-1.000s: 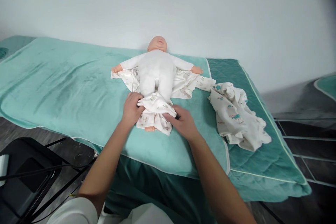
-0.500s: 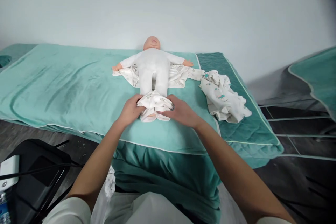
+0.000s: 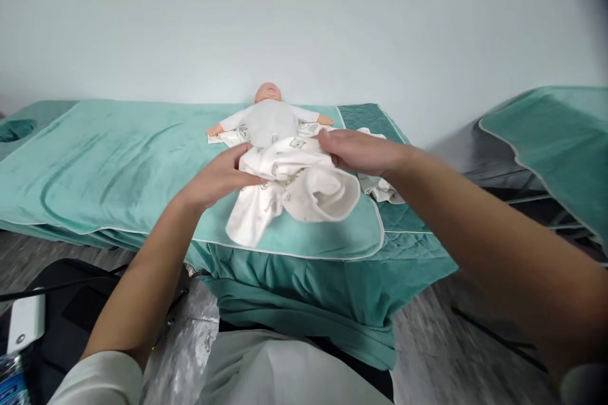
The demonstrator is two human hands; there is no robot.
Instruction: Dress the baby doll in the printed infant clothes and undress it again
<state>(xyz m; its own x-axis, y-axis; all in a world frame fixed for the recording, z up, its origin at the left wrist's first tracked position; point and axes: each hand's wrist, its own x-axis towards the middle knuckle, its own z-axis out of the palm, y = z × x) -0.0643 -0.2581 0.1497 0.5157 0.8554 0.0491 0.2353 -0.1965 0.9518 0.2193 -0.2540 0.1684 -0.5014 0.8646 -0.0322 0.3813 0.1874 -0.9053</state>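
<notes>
A baby doll [image 3: 268, 115] in a white bodysuit lies on its back on a teal towel [image 3: 118, 164], head toward the wall. My left hand [image 3: 222, 174] and my right hand [image 3: 357, 150] both grip a white printed baby garment [image 3: 294, 186], lifted off the towel in front of the doll. The garment hangs down and hides the doll's legs. Another printed cloth [image 3: 228, 137] lies spread under the doll.
A crumpled printed garment [image 3: 380, 188] lies to the right on the darker teal quilted cover [image 3: 370, 119]. A second teal-covered table [image 3: 555, 139] stands at right. A black chair [image 3: 71, 310] with a white device [image 3: 26, 323] is at lower left. The wall runs close behind.
Both hands have pulled the garment off the doll's feet and raised it toward me. The view has tilted up and drawn back.
</notes>
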